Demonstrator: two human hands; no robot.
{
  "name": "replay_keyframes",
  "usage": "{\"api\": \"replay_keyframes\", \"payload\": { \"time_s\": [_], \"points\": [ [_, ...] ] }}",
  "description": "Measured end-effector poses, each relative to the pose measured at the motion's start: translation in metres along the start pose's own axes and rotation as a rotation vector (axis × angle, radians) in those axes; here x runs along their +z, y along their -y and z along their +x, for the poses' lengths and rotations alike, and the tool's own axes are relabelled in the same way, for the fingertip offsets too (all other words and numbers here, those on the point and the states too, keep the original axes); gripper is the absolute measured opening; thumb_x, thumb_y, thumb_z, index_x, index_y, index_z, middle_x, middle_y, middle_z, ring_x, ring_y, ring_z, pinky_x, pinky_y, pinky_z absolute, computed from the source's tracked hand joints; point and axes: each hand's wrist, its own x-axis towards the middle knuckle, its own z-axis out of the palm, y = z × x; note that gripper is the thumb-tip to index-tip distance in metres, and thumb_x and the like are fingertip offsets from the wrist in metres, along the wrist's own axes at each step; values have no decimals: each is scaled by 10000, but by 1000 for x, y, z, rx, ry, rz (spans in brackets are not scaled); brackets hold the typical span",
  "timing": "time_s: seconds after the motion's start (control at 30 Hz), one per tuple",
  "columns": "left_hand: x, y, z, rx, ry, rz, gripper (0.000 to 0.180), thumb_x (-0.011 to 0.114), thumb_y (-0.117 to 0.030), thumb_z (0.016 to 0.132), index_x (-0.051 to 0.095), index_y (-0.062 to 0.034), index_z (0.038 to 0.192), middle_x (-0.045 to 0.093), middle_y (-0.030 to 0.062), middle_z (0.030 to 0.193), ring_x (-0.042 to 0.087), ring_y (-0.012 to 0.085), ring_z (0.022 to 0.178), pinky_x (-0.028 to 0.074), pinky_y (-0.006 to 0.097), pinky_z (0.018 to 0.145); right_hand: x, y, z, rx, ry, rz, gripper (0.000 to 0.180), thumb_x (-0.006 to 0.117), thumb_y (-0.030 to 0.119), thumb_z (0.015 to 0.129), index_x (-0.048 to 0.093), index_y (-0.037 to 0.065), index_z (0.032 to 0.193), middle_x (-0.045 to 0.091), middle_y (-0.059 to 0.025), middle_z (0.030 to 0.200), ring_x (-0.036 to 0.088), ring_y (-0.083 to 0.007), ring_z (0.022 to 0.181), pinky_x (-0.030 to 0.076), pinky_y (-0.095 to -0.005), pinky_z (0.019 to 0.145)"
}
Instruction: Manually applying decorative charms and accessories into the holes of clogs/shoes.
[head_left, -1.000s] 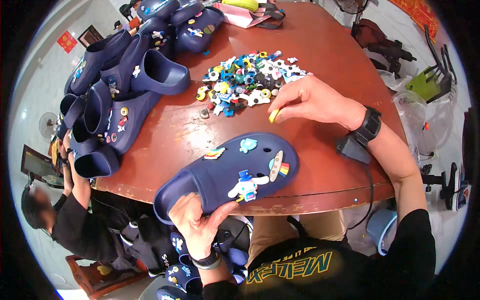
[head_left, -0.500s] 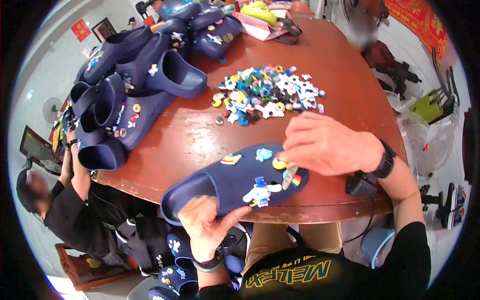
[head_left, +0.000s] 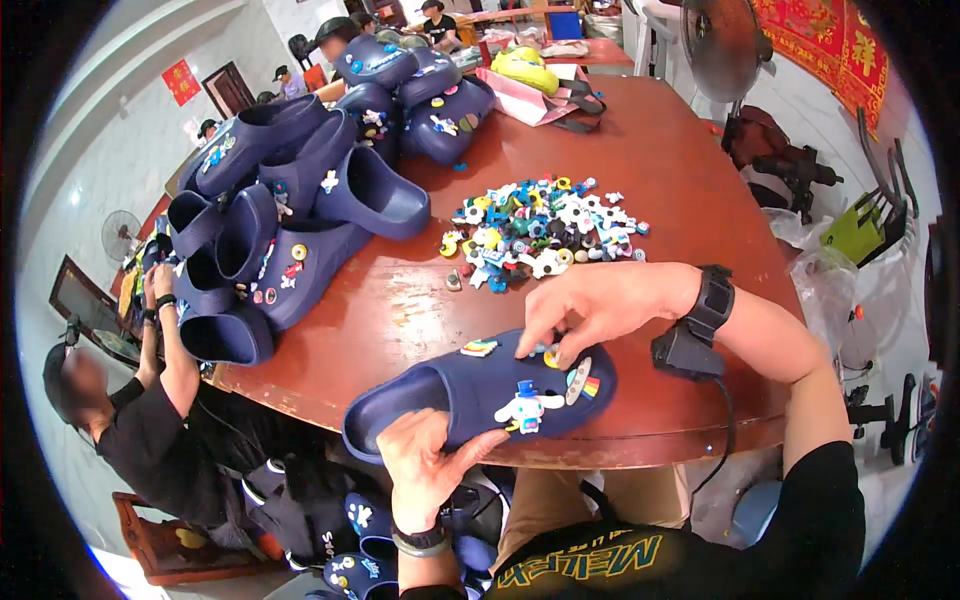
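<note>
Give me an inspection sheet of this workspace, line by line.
Surface: round red-brown table, glossy.
Job's things: navy clog at the near edge, bearing several charms; charm pile mid-table.
Clutter: stack of navy clogs at left; pink and yellow items at the far side.
Hands: left hand grips the clog's side; right hand presses a charm onto its top.
Cables: black lead hanging from the right wrist device.
Surroundings: a seated person at left; fan; red wall hangings.
</note>
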Motion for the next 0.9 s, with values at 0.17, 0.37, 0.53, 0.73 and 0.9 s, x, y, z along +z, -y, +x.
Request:
{"api": "replay_keyframes", "payload": {
  "time_s": [0.17,0.37,0.53,0.73,0.9],
  "points": [
    [2,-1,5,1,-35,39,578,915,-262,556,377,-50,557,390,100,524,362,263,470,300,355,458,24,-13,-21,-13,-260,209,131,734,110,813,716,26,912,663,-43,867,609,-132,858,481,-281,797],
    [10,14,-2,-57,-59,-48,580,918,-267,556,384,-45,591,388,93,531,335,250,483,302,347,464,33,-8,-26,39,-402,141,131,705,195,864,736,85,927,660,-8,842,516,-142,862,417,-308,824],
    [9,13,-4,-32,-73,-40,597,921,-263,550,365,-51,591,389,91,532,332,244,484,297,343,461,28,-2,-32,109,-324,300,183,665,226,908,721,76,995,639,-26,976,552,-146,968,430,-316,914],
    [6,10,-4,-26,-59,-39,590,925,-245,541,368,-58,598,382,82,529,337,244,477,295,343,459,25,-6,-26,237,-250,422,408,706,223,873,559,10,1188,558,-78,1212,519,-172,1149,401,-325,1019],
    [8,9,-6,-8,-81,-39,542,923,-246,542,419,-56,606,383,74,532,343,246,478,293,343,461,39,-13,-25,209,-299,241,261,663,196,896,517,28,1031,526,-136,1292,511,-175,1146,416,-328,1001]
  ]
}}
